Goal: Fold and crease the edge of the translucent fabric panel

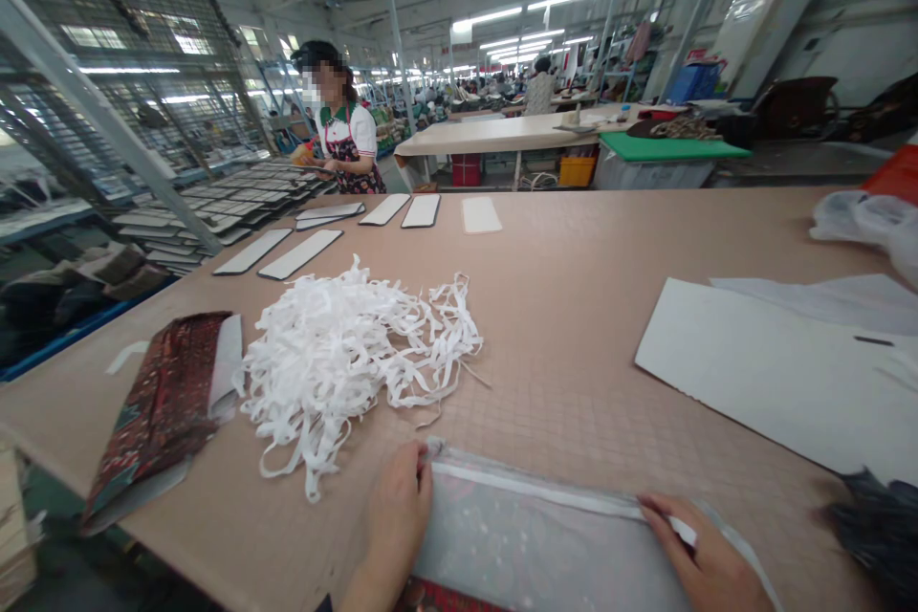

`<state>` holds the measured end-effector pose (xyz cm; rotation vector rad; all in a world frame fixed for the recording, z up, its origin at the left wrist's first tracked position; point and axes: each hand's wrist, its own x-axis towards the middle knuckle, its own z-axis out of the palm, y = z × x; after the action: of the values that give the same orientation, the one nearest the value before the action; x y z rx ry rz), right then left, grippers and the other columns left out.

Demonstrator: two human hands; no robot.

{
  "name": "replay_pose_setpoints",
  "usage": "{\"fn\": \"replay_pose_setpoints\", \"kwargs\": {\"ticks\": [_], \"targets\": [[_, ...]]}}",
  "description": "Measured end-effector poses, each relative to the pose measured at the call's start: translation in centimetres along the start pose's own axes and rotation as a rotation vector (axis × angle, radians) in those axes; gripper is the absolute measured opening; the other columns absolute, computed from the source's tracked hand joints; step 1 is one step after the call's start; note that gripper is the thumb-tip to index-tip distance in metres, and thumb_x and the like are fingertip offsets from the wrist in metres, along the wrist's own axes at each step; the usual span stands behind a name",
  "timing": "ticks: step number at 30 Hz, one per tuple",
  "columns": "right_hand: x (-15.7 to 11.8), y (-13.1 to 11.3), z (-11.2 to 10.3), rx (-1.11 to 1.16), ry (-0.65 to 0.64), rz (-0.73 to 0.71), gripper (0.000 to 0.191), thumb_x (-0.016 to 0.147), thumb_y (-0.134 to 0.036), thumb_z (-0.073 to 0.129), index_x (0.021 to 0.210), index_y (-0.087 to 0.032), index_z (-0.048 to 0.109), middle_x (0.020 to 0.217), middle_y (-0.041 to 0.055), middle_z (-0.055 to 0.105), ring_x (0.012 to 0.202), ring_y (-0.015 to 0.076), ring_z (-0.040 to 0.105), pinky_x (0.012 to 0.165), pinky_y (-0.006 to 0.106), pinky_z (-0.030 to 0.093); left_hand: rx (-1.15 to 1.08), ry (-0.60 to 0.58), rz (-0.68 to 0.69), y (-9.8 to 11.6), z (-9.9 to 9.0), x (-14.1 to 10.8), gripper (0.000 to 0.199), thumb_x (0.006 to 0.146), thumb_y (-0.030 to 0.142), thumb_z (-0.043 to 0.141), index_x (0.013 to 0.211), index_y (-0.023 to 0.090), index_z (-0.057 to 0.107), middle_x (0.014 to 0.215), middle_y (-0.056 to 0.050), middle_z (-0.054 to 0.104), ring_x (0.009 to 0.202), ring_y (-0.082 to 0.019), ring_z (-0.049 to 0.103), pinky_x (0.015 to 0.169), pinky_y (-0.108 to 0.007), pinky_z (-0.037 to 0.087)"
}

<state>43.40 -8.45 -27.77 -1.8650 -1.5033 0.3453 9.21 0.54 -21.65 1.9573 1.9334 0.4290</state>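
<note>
A grey-backed fabric piece [531,535] lies on the table right in front of me, with a bit of red patterned cloth [459,599] showing under its near edge. Along its far edge runs a white fabric strip [531,486]. My left hand [398,512] pinches the far left corner, thumb and fingers closed on the fabric. At the right end, my right hand [707,550] holds the same edge, and a white strip end shows between its fingers. Beyond my left hand sits a tangled heap of white strips [322,344].
A folded red patterned fabric piece [164,392] lies at the left table edge. Several pale panels [301,253] lie at the far left, and large white boards [775,363] on the right. Dark crumpled material [879,526] is at near right. A co-worker [348,134] stands beyond the table.
</note>
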Motion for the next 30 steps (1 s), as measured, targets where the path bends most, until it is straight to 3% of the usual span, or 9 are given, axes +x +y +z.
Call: {"fn": "replay_pose_setpoints", "kwargs": {"ticks": [8,14,21,25,30], "targets": [[-0.3,0.5,0.1,-0.012,-0.004,0.005,0.029,0.079,-0.049,0.045,0.086,-0.025,0.061,0.09,0.0014,0.068,0.082,0.0187,0.064,0.068,0.025,0.053,-0.112,-0.038,-0.053,-0.8,0.1,0.3,0.018,0.08,0.021,0.039,0.093,0.018,0.052,0.08,-0.001,0.058,0.074,-0.016,0.056,0.07,-0.028,0.042],[-0.3,0.8,0.5,-0.035,-0.008,-0.032,0.03,0.08,-0.049,0.044,0.089,-0.025,0.06,0.091,0.0019,0.068,0.084,0.0191,0.064,0.073,0.028,0.053,-0.016,-0.012,-0.009,-0.3,0.0,0.1,0.019,0.08,0.016,0.039,0.094,0.017,0.052,0.082,-0.002,0.059,0.078,-0.016,0.057,0.071,-0.027,0.042],[-0.5,0.4,0.6,-0.051,0.039,-0.064,0.03,0.082,-0.048,0.043,0.089,-0.023,0.059,0.091,0.0033,0.068,0.084,0.0196,0.063,0.073,0.029,0.053,0.416,0.138,0.254,1.0,-0.4,-0.7,0.022,0.08,0.009,0.042,0.091,0.019,0.058,0.092,-0.004,0.059,0.088,-0.02,0.054,0.079,-0.034,0.041],[-0.5,0.2,0.6,-0.05,0.055,-0.079,0.031,0.083,-0.047,0.042,0.09,-0.023,0.059,0.09,0.0042,0.067,0.085,0.0202,0.063,0.073,0.031,0.053,0.58,0.096,0.424,0.9,-0.4,-1.0,0.028,0.077,0.003,0.045,0.092,0.019,0.062,0.09,-0.003,0.062,0.086,-0.02,0.055,0.084,-0.038,0.04],[-0.3,-0.2,0.4,-0.036,0.07,-0.084,0.031,0.083,-0.047,0.042,0.088,-0.022,0.059,0.088,0.0049,0.067,0.083,0.0203,0.063,0.072,0.032,0.052,0.753,0.056,0.56,0.4,-0.1,-1.9,0.05,0.073,-0.003,0.043,0.117,0.019,0.052,0.098,-0.006,0.062,0.092,-0.02,0.057,0.088,-0.039,0.041]]}}
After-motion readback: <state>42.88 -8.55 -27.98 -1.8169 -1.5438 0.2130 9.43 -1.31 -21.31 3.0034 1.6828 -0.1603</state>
